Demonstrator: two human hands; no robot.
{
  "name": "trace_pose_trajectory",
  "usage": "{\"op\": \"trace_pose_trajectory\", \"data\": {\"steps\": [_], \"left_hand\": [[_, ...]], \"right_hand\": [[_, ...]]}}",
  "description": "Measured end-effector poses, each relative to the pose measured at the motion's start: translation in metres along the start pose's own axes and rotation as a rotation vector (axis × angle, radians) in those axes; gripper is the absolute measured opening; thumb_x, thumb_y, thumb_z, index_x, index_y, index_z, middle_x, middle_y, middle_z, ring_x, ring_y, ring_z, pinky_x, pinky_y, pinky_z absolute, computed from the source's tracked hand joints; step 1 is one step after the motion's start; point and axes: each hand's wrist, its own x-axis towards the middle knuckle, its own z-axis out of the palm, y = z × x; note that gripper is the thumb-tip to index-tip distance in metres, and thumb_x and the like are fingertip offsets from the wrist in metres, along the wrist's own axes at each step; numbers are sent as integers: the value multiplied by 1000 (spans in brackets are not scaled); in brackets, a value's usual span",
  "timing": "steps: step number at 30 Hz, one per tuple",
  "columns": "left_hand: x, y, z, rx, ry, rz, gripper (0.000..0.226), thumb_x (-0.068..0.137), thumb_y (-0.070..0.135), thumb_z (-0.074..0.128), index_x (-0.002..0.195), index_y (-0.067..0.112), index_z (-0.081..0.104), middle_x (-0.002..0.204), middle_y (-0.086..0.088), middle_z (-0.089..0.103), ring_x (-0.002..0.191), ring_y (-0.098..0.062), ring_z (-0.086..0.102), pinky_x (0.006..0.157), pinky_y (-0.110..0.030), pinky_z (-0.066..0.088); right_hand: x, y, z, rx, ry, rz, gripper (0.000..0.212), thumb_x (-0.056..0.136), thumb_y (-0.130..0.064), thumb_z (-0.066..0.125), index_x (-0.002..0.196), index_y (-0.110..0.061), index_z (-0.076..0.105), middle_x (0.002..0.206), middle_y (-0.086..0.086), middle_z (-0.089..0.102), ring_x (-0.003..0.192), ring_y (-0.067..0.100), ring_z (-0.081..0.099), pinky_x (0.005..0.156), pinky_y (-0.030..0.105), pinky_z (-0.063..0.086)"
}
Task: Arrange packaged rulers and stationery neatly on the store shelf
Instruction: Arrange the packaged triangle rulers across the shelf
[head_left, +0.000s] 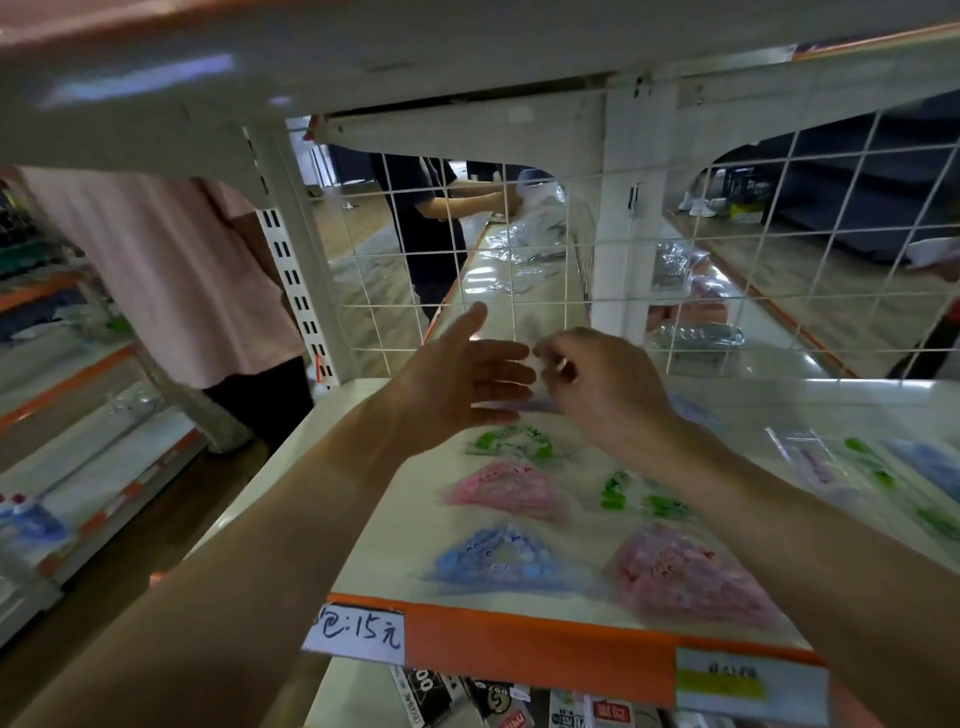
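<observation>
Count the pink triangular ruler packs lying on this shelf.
2: one pink pack at centre, the other front right. The right forearm may hide others.

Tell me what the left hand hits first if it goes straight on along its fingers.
Probably the clear packet the right hand pinches, then that hand itself; the open fingers of the left hand point straight at them. Depth is unclear.

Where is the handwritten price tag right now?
Head view, lower centre-left: the price tag sits at the left end of the orange shelf edge, just below the blue pack.
</observation>
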Motion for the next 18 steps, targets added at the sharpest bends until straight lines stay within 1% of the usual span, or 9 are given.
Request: {"op": "trace_pose_trajectory", "data": {"steps": [2,4,5,7,9,12,15,17,18], "left_hand": [[8,2,-4,21,102,6,43,95,49,43,103,13,65,89,-5,66,80,-19,64,77,-35,50],[14,0,-3,105,153,9,27,94,34,53,106,13,64,98,-7,66,84,-19,64,78,-34,51],[18,-2,-1,152,146,18,21,92,28,57,106,13,64,102,-7,67,85,-19,65,79,-33,51],[26,-6,1,232,128,44,14,92,21,58,102,12,64,102,-7,69,84,-18,67,77,-32,52],[33,-7,0,229,141,39,10,94,16,55,99,9,61,94,-9,71,77,-18,69,72,-31,54],[42,-5,-8,250,160,0,6,95,11,54,92,10,60,74,-6,70,59,-15,66,64,-29,54],[53,-5,-15,369,219,-15,8,90,6,59,97,9,61,69,-7,67,50,-12,59,61,-28,51],[62,-7,-18,450,273,0,25,85,1,65,108,9,58,70,-10,63,51,-15,56,60,-29,50],[66,-8,-20,515,292,13,32,83,-1,67,112,8,57,72,-11,61,53,-16,56,60,-29,49]], "right_hand": [[14,8,-2,455,-25,331,11,87,-9,65,97,-10,68,101,8,70,84,18,68,77,35,57],[22,7,-4,897,-40,570,10,83,1,66,84,-9,66,90,14,70,68,14,67,67,25,59],[25,7,-2,979,-60,609,13,82,3,66,80,-10,66,84,13,69,65,13,66,64,20,57],[29,3,4,954,-124,604,13,81,2,67,78,-11,67,77,6,67,65,11,63,60,16,54],[33,4,10,972,-146,620,7,83,-4,68,84,-11,68,77,5,67,65,10,63,56,16,53],[42,24,13,1064,-40,738,26,82,-6,70,106,-12,62,84,8,68,65,11,65,54,19,51],[48,40,20,880,-60,742,34,81,-3,70,112,-12,57,85,11,67,63,13,63,54,20,50],[49,46,28,707,-99,695,34,81,-4,69,112,-10,57,79,10,65,59,14,60,54,21,49],[50,48,32,632,-116,673,34,80,-7,70,112,-9,58,79,10,65,60,15,60,57,25,50]]}}
